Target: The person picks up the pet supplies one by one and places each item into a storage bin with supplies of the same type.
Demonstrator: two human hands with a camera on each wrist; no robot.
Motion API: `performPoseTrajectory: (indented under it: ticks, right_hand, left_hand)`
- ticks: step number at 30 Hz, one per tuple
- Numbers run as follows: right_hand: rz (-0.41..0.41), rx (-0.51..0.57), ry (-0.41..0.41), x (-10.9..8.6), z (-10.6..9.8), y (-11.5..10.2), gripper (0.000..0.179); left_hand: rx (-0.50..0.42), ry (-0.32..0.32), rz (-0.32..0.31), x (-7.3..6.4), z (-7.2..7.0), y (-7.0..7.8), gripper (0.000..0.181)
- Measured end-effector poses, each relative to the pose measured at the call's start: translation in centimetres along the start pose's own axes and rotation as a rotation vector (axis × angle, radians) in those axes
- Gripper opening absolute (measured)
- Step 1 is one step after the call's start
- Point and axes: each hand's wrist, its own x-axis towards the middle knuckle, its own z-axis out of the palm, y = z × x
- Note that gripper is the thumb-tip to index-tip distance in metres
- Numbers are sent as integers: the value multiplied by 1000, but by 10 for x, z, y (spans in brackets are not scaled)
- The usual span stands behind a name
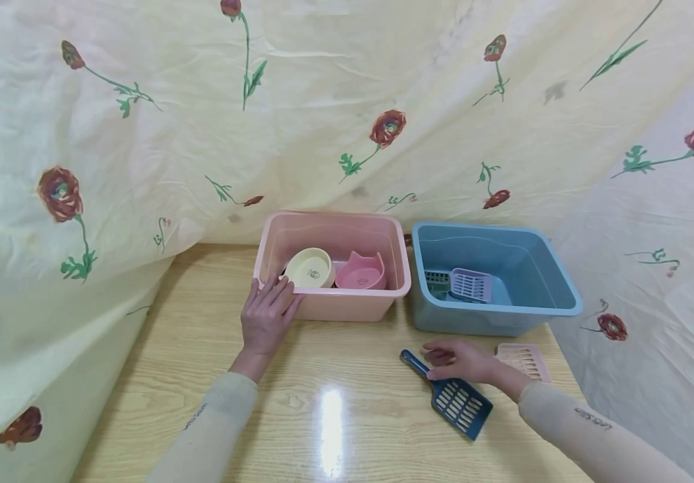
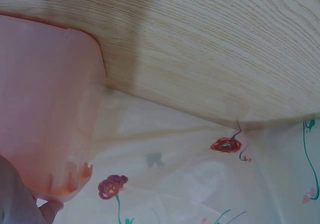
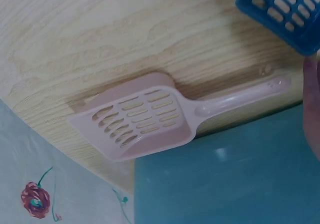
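My left hand [image 1: 266, 318] holds the front left rim of a pink plastic tub [image 1: 347, 306], its fingers over the edge. Inside the tub are a cream pet bowl [image 1: 311, 268] and a pink cat-eared bowl [image 1: 361, 272]. Over a dark blue litter scoop [image 1: 458, 406] on the table hovers my right hand [image 1: 462, 362], fingers loosely bent and thumb by the handle's base; contact is unclear. A pale pink litter scoop [image 3: 150, 116] lies beyond that wrist, against the blue tub [image 1: 474, 318]. That tub contains a dark green scoop [image 1: 437, 282] and a lilac scoop [image 1: 470, 285].
The two tubs stand side by side at the back of the wooden table [image 1: 190, 349]. A floral cloth [image 1: 311, 161] hangs behind them and along both sides. The blue tub is close to the table's right edge.
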Motion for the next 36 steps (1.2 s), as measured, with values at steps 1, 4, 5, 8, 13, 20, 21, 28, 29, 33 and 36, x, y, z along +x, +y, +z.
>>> performPoseTrajectory:
  ticks: [1, 4, 5, 8, 13, 20, 21, 28, 29, 33, 36]
  right_hand:
    - [1, 33, -15, 1, -3, 1, 62]
    - [19, 108, -56, 4, -9, 3, 59]
    - [33, 130, -66, 5, -11, 3, 58]
    - [78, 169, -89, 8, -15, 6, 59]
    - [117, 180, -95, 12, -15, 9, 58]
    - [67, 107, -85, 15, -2, 4, 53]
    - [62, 91, -84, 16, 0, 3, 52]
    - [-9, -100, -49, 20, 18, -1, 48]
    - [-29, -147, -42, 20, 20, -1, 49]
    - [-93, -320, -26, 14, 22, 0, 55]
    - [-135, -418, -14, 7, 21, 0, 60]
  left_hand:
    - [1, 1, 0, 0, 0, 0, 29]
    - [3, 7, -1, 0, 1, -1, 30]
    - [3, 10, -2, 0, 1, -1, 30]
    - [4, 16, 2, 0, 2, -1, 30]
    - [12, 12, 14, 1, 2, 0, 30]
    - [15, 4, 3, 1, 0, 1, 31]
    - [15, 4, 3, 1, -1, 1, 31]
    - [13, 13, 8, 0, -1, 0, 30]
    - [14, 12, 8, 0, -1, 0, 30]
    - [16, 7, 7, 2, -1, 1, 31]
    - [19, 5, 9, 2, -2, 1, 31]
